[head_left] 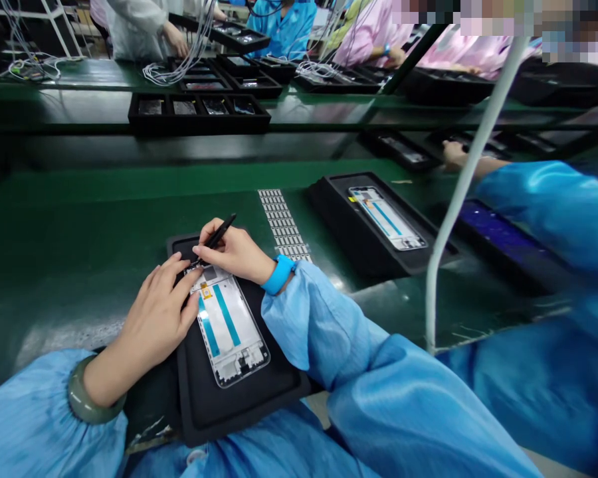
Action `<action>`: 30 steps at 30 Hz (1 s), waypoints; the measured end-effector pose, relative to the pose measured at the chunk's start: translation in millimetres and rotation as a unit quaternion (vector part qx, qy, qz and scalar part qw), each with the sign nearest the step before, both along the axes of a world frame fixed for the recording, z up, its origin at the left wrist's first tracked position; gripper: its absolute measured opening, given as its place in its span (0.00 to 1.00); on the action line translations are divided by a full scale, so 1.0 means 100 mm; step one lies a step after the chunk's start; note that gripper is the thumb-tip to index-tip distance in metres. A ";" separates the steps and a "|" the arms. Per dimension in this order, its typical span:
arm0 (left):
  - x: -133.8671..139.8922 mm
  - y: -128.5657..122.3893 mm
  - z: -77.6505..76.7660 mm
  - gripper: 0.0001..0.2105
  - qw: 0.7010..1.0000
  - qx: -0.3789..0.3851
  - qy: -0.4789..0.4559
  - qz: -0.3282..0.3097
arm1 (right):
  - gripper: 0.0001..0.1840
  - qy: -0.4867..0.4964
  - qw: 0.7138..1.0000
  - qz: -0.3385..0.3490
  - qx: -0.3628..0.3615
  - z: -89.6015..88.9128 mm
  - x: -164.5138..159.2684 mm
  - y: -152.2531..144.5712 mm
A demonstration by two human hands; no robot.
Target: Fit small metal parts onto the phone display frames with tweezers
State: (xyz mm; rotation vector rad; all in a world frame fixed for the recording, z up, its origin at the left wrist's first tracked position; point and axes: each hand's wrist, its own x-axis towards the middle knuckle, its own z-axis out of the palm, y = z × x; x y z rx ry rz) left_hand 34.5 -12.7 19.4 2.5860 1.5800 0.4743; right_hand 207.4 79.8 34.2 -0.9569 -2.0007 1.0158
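Your left hand (pixel 154 318) lies flat and open on the black tray (pixel 229 398), fingertips steadying the top edge of the phone frame (pixel 228 325) seated in it. Your right hand (pixel 234 252) is closed on black tweezers (pixel 218 236), their tip down at the frame's upper end. I judge the work there is under way, not finished; whether a part is already placed I cannot tell. Just beyond lies a sheet of small stickers (pixel 283 222). Farther right, a 2nd tray (pixel 349 232) holds 1 similar frame. Across the belt, a long tray (pixel 199 113) carries 4 pieces.
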 end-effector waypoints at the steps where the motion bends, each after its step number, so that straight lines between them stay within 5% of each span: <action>1: 0.00 0.00 0.00 0.18 1.000 -0.001 0.000 -0.001 | 0.08 0.002 1.000 0.000 -0.001 0.00 0.00 0.00; 30: 0.01 0.00 0.03 0.19 1.000 -0.017 0.001 0.008 | 0.04 -0.047 0.998 0.006 0.047 0.11 -0.02 -0.04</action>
